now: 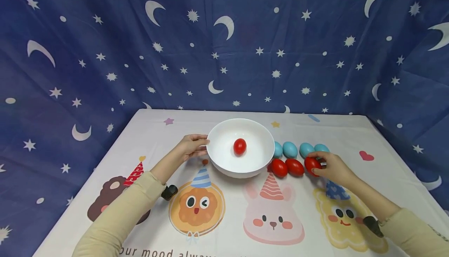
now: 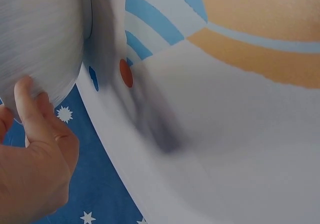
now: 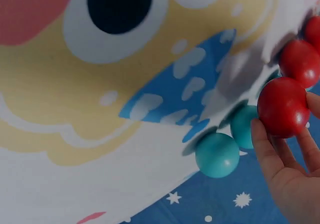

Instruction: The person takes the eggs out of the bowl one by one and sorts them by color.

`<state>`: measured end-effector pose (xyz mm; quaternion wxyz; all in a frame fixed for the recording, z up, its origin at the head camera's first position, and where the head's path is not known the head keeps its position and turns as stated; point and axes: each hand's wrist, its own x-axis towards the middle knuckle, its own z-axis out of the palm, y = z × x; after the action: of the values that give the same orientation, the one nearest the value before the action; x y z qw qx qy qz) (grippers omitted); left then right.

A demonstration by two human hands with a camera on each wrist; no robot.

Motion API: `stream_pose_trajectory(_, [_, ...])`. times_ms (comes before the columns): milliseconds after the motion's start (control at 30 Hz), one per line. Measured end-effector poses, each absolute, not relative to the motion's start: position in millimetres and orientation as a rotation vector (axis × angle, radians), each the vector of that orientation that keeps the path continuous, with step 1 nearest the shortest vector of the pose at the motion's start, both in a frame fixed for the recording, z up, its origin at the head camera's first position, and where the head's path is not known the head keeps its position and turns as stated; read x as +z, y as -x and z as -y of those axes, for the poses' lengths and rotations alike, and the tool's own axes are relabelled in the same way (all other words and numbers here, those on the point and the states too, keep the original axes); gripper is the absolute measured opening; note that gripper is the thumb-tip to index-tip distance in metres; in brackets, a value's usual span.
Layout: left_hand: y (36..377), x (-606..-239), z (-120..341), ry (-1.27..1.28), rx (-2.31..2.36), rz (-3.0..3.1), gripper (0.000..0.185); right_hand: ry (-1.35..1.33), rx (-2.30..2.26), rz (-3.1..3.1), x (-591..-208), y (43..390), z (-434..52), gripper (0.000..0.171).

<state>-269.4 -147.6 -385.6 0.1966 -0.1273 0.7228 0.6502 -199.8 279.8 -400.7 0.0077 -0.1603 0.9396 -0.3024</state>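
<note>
Tablecloth; red egg (image 1: 312, 165) in right hand (image 1: 333, 168).

Both arms wear long, close-fitting sleeves of a pale cream-beige cloth, plain and without print, ending at the wrists with a finely ribbed cuff. A small black device sits strapped under each wrist, just past the cuff. The left hand (image 1: 191, 146) and the right hand (image 1: 333, 168) are bare, without rings or gloves
</note>
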Motion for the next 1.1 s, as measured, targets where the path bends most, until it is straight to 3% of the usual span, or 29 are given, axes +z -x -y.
stream_pose_trajectory(1100, [267,-382,147,0.347,1.810,-2.029,0.043,0.545,-0.679,-3.002,-404,203,-270,0.037])
